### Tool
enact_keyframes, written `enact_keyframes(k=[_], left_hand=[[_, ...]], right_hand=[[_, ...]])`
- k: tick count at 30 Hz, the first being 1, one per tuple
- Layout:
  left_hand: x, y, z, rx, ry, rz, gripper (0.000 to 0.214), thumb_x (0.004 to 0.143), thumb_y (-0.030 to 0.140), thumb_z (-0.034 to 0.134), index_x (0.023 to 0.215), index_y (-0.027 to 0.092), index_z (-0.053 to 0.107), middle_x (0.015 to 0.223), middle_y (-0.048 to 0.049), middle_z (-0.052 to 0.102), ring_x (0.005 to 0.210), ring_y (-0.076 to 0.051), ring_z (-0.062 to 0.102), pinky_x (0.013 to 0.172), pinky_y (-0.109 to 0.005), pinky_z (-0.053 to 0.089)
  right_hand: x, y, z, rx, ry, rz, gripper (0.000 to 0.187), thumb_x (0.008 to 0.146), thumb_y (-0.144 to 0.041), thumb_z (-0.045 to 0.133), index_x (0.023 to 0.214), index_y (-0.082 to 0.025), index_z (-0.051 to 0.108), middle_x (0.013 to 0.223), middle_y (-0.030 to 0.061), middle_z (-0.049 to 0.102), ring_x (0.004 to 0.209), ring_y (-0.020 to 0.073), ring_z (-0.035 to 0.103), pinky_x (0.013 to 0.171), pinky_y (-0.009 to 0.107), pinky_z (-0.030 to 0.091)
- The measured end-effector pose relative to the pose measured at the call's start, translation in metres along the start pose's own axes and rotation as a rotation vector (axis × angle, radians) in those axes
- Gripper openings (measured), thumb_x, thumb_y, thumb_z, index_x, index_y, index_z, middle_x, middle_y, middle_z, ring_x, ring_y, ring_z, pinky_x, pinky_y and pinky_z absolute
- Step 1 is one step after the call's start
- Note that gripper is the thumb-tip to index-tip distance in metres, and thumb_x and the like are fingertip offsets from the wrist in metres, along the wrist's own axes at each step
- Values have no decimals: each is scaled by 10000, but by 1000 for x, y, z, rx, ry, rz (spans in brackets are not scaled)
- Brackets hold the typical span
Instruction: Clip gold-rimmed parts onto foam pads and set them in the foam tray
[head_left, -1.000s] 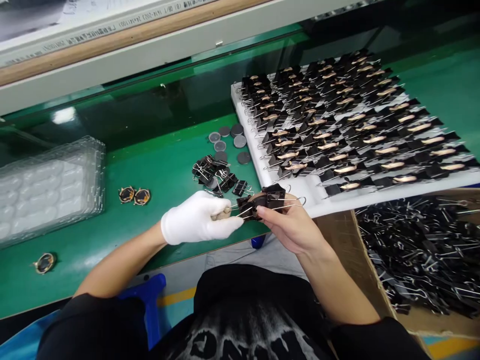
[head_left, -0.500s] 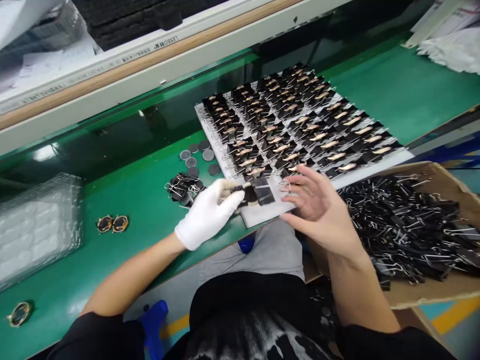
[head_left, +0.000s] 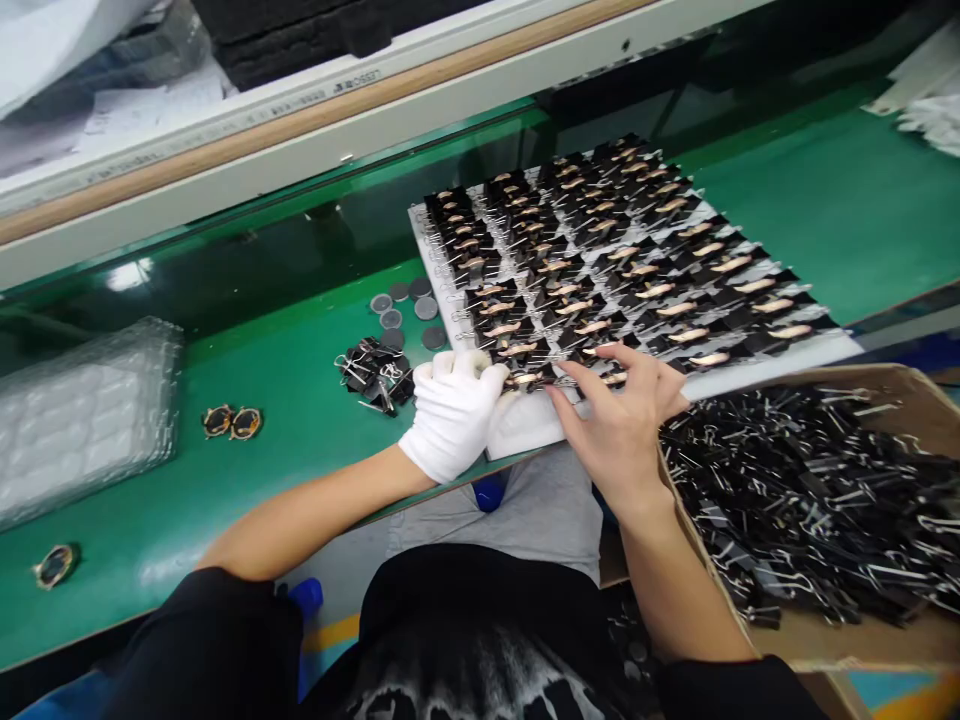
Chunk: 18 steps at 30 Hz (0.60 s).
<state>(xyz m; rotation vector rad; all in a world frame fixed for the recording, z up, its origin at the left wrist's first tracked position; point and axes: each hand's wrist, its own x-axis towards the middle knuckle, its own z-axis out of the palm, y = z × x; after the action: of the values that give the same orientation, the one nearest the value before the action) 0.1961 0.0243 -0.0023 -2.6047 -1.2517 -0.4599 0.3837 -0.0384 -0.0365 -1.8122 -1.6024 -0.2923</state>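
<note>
My left hand [head_left: 454, 410], in a white glove, has its thumb and fingers closed on the left end of a clipped piece [head_left: 529, 379] at the near edge of a white board [head_left: 517, 425]. My bare right hand [head_left: 619, 415] pinches the other end of the same piece with thumb and forefinger. Black binder clips grip the piece, and a thin gold-coloured edge shows between them; its full shape is hidden. Beyond my hands, rows of similar clipped pieces [head_left: 577, 265] stand across the board.
Left of the board lie a small pile of binder clips [head_left: 375, 372] and several dark discs [head_left: 391, 318]. Round gold-rimmed pieces [head_left: 245, 423] and clear plastic trays [head_left: 90, 420] are farther left on the green table [head_left: 300, 400]. A cardboard box [head_left: 885, 655] full of binder clips stands at right.
The clipped piece has gone from above the board's near corner to the row end. My right hand has moved in from open and now pinches it; my left hand turned with it.
</note>
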Motion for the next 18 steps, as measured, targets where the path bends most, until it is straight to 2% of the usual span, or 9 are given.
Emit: enact_keyframes(k=[3, 5, 8, 11, 13, 15, 17, 18], left_hand=[[-5, -4, -26, 9, -26, -25, 424, 982, 547, 601, 1230, 213, 684, 1203, -135, 693, 1052, -331, 618, 809, -432, 411], [-14, -23, -44, -12, -30, -21, 440, 1002, 532, 561, 1282, 207, 658, 1230, -130, 685, 1090, -315, 615, 871, -443, 436], [-39, -82, -64, 29, 10, -174, 430, 1005, 503, 548, 1298, 204, 647, 1314, -136, 656, 1197, -306, 594, 988, -445, 449], [-82, -165, -73, 134, 56, -470, 575, 995, 534, 535, 1423, 151, 568, 1472, -194, 551, 1393, -337, 487, 1135, -476, 401], [-118, -216, -77, 199, -30, -646, 737, 934, 598, 597, 1511, 152, 492, 1589, -215, 437, 1473, -378, 406, 1171, -519, 377], [-154, -253, -81, 173, -250, -652, 906, 865, 649, 655, 1593, 174, 401, 1667, -222, 330, 1531, -423, 316, 1192, -578, 342], [-181, -271, -83, 104, -402, -600, 948, 840, 652, 677, 1620, 207, 375, 1683, -198, 319, 1536, -425, 304, 1201, -579, 329], [-190, -273, -82, 69, -429, -578, 900, 846, 643, 675, 1601, 226, 417, 1661, -176, 364, 1514, -411, 338, 1200, -560, 334]], right_hand=[[6, -3, -10, -4, -107, -33, 330, 972, -360, 671, 1264, -214, 722, 1373, 212, 536, 1258, 440, 454, 943, 596, 424], [12, -10, -17, 35, -179, -117, 395, 974, -376, 671, 1333, -209, 678, 1412, 228, 515, 1296, 454, 452, 957, 593, 425], [24, -29, -22, 87, -226, -295, 363, 998, -332, 639, 1340, -213, 660, 1467, 212, 525, 1318, 443, 471, 989, 572, 403], [42, -53, -15, 52, -201, -527, 279, 1012, -254, 604, 1272, -185, 678, 1438, 179, 607, 1282, 409, 517, 990, 532, 356], [58, -70, -4, -25, -187, -671, 247, 1015, -175, 560, 1231, -168, 681, 1387, 157, 659, 1256, 372, 545, 979, 513, 317], [76, -84, 11, -137, -229, -769, 274, 998, -74, 491, 1174, -150, 687, 1323, 150, 695, 1197, 333, 573, 963, 504, 288], [93, -96, 29, -251, -334, -827, 303, 979, -25, 439, 1081, -132, 704, 1195, 155, 728, 1096, 313, 590, 949, 507, 275], [100, -100, 38, -295, -391, -839, 303, 976, -28, 431, 1040, -123, 711, 1115, 155, 735, 1042, 309, 590, 946, 510, 274]])
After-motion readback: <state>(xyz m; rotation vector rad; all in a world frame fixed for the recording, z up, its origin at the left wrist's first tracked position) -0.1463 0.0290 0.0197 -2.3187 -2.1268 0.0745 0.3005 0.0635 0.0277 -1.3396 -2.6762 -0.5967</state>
